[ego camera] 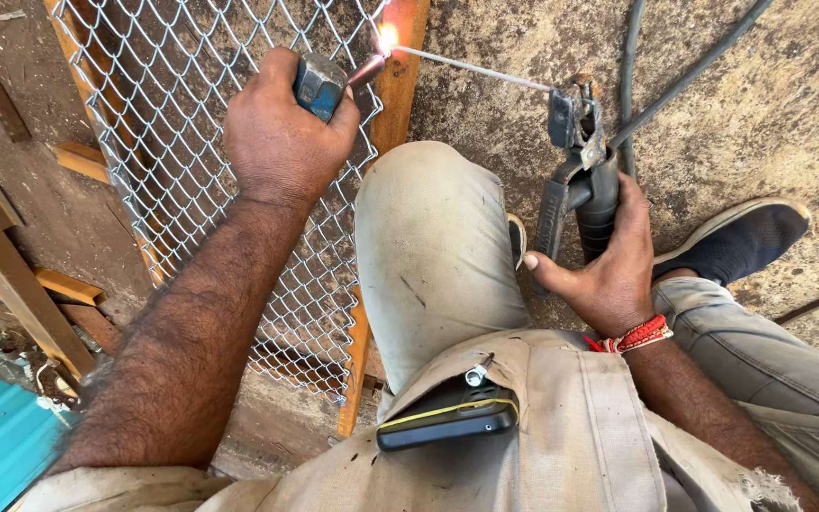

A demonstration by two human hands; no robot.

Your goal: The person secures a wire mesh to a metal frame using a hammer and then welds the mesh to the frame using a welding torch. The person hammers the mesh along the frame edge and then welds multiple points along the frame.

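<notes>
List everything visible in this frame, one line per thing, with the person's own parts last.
chain-link mesh: one panel, silver, upper left, under the left hand
frame bar: one, orange, along the mesh's right edge
welding spark: one, bright, at the rod's tip on the bar
welding rod: one, grey, running from holder to spark
electrode holder: one, black, in the right hand
cables: two, dark, upper right
phone: one, black, in the shirt pocket
shoe: one, dark, right
left hand: grips a blue-handled tool
right hand: holds the holder; red wristband
</notes>
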